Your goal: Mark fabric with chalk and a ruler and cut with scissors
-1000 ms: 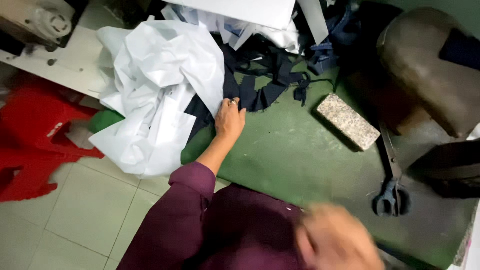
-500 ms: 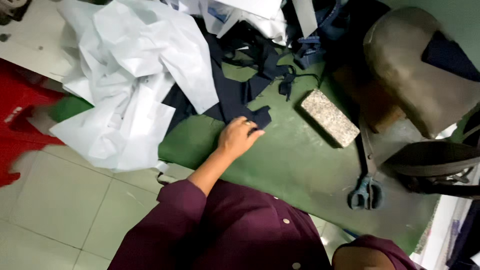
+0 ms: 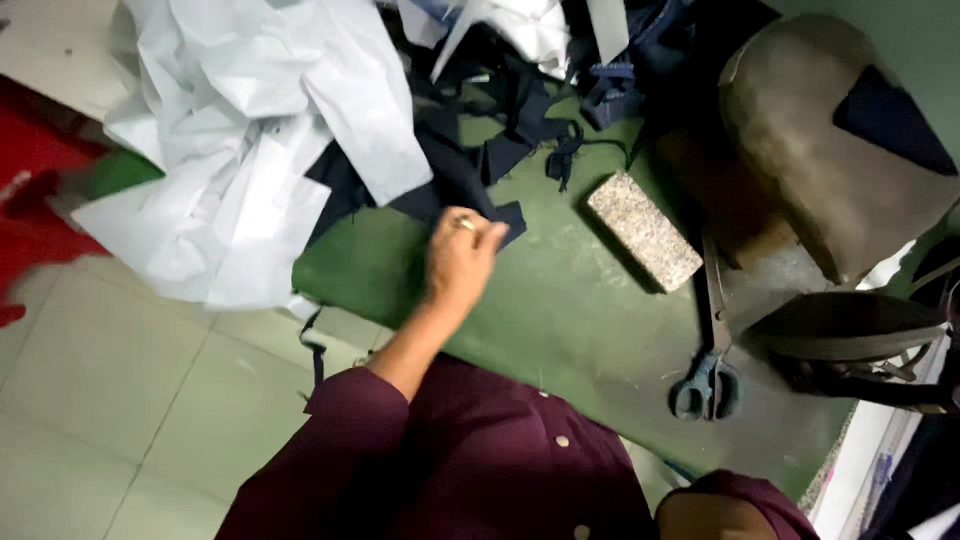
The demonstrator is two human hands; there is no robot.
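Left hand has its fingers curled down on a small dark navy fabric piece, apparently pinching its edge, on the green table. Looks like the pick-up step; next it needs lifting clear of the scrap pile at 12 o'clock. Its long axis runs roughly 10-to-4. Granite block sits at 3 o'clock, scissors at 4. Right hand isn't in view.

1 stone block, 1 pr scissors, 1 hand, 1 white paper heap.
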